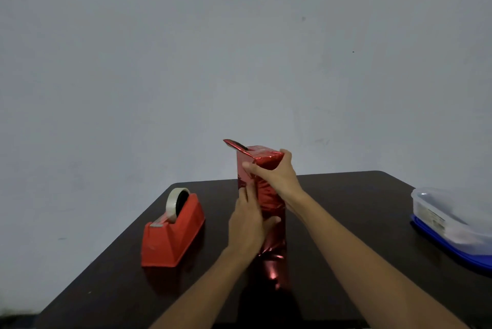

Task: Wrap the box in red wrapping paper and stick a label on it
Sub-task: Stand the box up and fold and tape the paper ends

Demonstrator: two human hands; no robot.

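**Top end still open: fold & tape next**

Step in hand, as I read it: closing the top end. Box (274,246) stands upright on the tabletop (346,195), centre-low in frame, sides covered in red wrapping paper (267,193): shiny foil, creased, crumpled near the base. Right hand (277,174) has a curled grip round the top edge, thumb across the front. Left hand (246,222) presses the left side w/ straight fingers, nothing pinched. One flap (235,145) sticks up at top left, loose. Tip: keep the left hand pressing so the box can't tip, crease the flap down sharp, then tape from the tape dispenser (173,233), lower left. No label visible yet.
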